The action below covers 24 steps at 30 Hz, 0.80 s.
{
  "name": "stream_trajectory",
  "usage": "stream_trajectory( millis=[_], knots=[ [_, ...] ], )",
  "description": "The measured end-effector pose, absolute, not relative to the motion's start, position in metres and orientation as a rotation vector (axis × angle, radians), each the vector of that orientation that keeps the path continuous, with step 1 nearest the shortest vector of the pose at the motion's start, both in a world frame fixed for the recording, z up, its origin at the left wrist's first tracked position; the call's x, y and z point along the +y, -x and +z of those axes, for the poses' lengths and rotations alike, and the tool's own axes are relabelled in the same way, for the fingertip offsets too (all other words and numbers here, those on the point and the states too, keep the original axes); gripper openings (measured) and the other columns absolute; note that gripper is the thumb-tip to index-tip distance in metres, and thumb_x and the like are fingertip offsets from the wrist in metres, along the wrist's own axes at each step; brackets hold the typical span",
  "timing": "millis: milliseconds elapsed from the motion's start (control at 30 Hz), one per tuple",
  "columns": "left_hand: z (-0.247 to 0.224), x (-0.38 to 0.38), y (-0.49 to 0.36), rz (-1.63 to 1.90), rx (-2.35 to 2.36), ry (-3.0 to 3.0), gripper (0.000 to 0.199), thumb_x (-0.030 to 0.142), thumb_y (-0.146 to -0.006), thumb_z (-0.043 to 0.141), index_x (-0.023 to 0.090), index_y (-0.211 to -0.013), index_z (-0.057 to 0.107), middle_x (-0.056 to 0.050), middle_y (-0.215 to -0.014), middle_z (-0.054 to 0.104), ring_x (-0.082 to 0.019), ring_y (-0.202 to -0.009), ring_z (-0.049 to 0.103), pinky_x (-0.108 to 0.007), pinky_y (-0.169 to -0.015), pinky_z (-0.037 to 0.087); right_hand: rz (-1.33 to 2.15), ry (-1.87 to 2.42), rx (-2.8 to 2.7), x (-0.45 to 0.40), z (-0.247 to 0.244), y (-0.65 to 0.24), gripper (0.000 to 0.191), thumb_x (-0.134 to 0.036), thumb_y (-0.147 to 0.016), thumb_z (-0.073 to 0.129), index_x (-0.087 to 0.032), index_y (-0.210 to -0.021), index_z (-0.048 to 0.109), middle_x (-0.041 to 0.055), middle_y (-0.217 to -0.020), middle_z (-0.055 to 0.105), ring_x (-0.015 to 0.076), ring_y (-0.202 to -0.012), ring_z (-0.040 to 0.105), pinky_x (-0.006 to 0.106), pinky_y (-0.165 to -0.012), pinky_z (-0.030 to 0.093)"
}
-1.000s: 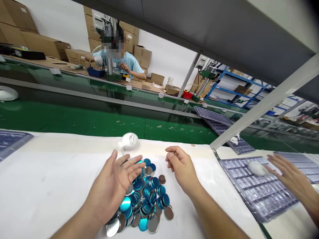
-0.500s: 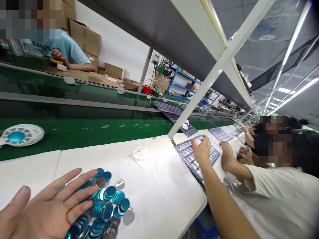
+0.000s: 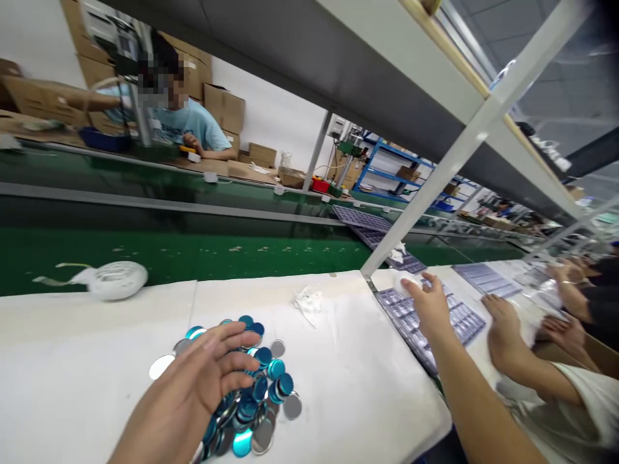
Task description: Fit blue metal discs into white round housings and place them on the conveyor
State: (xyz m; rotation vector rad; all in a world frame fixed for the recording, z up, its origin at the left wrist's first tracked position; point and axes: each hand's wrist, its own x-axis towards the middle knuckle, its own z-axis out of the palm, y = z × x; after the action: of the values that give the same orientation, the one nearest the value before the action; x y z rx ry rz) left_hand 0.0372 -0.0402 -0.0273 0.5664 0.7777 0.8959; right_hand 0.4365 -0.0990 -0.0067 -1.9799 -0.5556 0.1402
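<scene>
- My left hand (image 3: 193, 390) is hovering at the pile's left side, partly covering it; its fingers are spreading slightly and bending toward the discs, palm facing right.
- The pile of discs (image 3: 247, 411), blue and silver, is lying on the white table (image 3: 348, 393) in front of me; a few single discs are resting at its edges.
- My right hand (image 3: 432, 312) is reaching over a tray (image 3: 407, 330); thumb and forefinger are standing apart at their tips; a white round piece (image 3: 401, 282) is showing beside the thumb; I cannot tell whether I am pinching it.
- The tray is lying on the table beside the slanting post (image 3: 425, 193), its small compartments showing; another tray (image 3: 486, 278) is lying farther along.
- A co-worker's hand (image 3: 501, 322) is resting just beyond my tray, to its right.
- A crumpled white scrap (image 3: 308, 304) is lying between my two hands, near the far edge; a white oval gadget (image 3: 118, 280) is sitting by the green belt (image 3: 271, 248), its straps pointing left.
- Across the belt, a person in a light blue shirt (image 3: 206, 132) is sitting behind a machine (image 3: 141, 116).
</scene>
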Motion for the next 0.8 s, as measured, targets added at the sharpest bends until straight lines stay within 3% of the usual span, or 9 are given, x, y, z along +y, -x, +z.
stream_trajectory(
  millis=[100,233,267,333,400,433,500,600,800],
  knots=[
    [-0.022,-0.049,-0.044,0.820,0.775,-0.631,0.038,0.037,-0.087,0.071,0.011,-0.114,0.071,-0.020,-0.118,0.072,-0.032,-0.092,0.071,-0.038,-0.074,0.064,0.442,1.686,-0.909,-0.087,-0.012,-0.333,0.085,-0.042,-0.070,0.079,-0.026,-0.145,0.042,0.0045,-0.109,0.071,0.0242,-0.090,0.070,0.035,-0.078,0.057],
    [-0.018,-0.054,-0.044,0.877,0.617,-0.478,0.033,0.035,-0.093,0.065,0.020,-0.123,0.067,-0.014,-0.123,0.070,-0.030,-0.101,0.069,-0.040,-0.083,0.062,0.807,1.354,-1.409,-0.070,-0.012,-0.218,0.098,-0.032,-0.066,0.085,-0.030,-0.150,0.034,0.0061,-0.125,0.066,0.0246,-0.105,0.063,0.038,-0.091,0.053],
    [-0.016,-0.052,-0.042,0.922,0.610,-0.455,0.031,0.033,-0.094,0.064,0.021,-0.122,0.067,-0.013,-0.120,0.071,-0.028,-0.097,0.069,-0.039,-0.080,0.062,0.818,1.367,-1.502,-0.065,-0.013,-0.206,0.095,-0.032,-0.070,0.083,-0.029,-0.151,0.034,0.0064,-0.126,0.065,0.0241,-0.107,0.062,0.037,-0.092,0.052],
    [-0.013,-0.046,-0.036,1.012,0.650,-0.455,0.023,0.030,-0.095,0.062,0.019,-0.115,0.067,-0.011,-0.106,0.072,-0.024,-0.084,0.069,-0.034,-0.069,0.061,0.766,1.436,-1.685,-0.053,-0.017,-0.200,0.068,-0.030,-0.087,0.069,-0.025,-0.148,0.040,0.0066,-0.120,0.066,0.0216,-0.103,0.063,0.036,-0.090,0.053],
    [-0.011,-0.038,-0.030,1.090,0.688,-0.462,0.018,0.028,-0.096,0.058,0.019,-0.110,0.065,-0.010,-0.098,0.070,-0.021,-0.074,0.067,-0.031,-0.059,0.058,0.694,1.487,-1.859,-0.042,-0.025,-0.211,0.038,-0.022,-0.097,0.053,-0.023,-0.134,0.058,0.0064,-0.108,0.068,0.0207,-0.097,0.063,0.035,-0.089,0.052],
    [-0.010,-0.035,-0.028,1.116,0.704,-0.448,0.018,0.029,-0.096,0.057,0.019,-0.110,0.064,-0.009,-0.096,0.070,-0.020,-0.070,0.066,-0.030,-0.056,0.057,0.671,1.502,-1.937,-0.038,-0.030,-0.217,0.033,-0.018,-0.097,0.051,-0.023,-0.126,0.066,0.0063,-0.102,0.067,0.0215,-0.096,0.063,0.036,-0.089,0.051],
    [-0.010,-0.033,-0.027,1.146,0.737,-0.413,0.017,0.031,-0.097,0.055,0.020,-0.109,0.061,-0.008,-0.093,0.068,-0.018,-0.063,0.063,-0.027,-0.050,0.053,0.670,1.489,-2.078,-0.033,-0.039,-0.227,0.034,-0.011,-0.091,0.056,-0.025,-0.116,0.074,0.0067,-0.099,0.065,0.0244,-0.099,0.061,0.038,-0.091,0.049],
    [-0.011,-0.038,-0.033,1.123,0.747,-0.409,0.018,0.036,-0.097,0.055,0.020,-0.103,0.061,-0.004,-0.082,0.066,-0.015,-0.056,0.056,-0.023,-0.043,0.045,0.675,1.483,-2.202,-0.033,-0.045,-0.229,0.038,-0.010,-0.091,0.057,-0.029,-0.119,0.074,0.0076,-0.101,0.061,0.0258,-0.099,0.059,0.038,-0.088,0.048],
    [-0.014,-0.047,-0.039,1.088,0.738,-0.468,0.026,0.042,-0.098,0.055,0.016,-0.099,0.063,-0.003,-0.076,0.064,-0.012,-0.054,0.052,-0.021,-0.044,0.042,0.736,1.485,-2.117,-0.034,-0.046,-0.227,0.020,-0.010,-0.088,0.056,-0.020,-0.103,0.065,0.0071,-0.099,0.061,0.0248,-0.094,0.057,0.037,-0.084,0.046]
  ],
)
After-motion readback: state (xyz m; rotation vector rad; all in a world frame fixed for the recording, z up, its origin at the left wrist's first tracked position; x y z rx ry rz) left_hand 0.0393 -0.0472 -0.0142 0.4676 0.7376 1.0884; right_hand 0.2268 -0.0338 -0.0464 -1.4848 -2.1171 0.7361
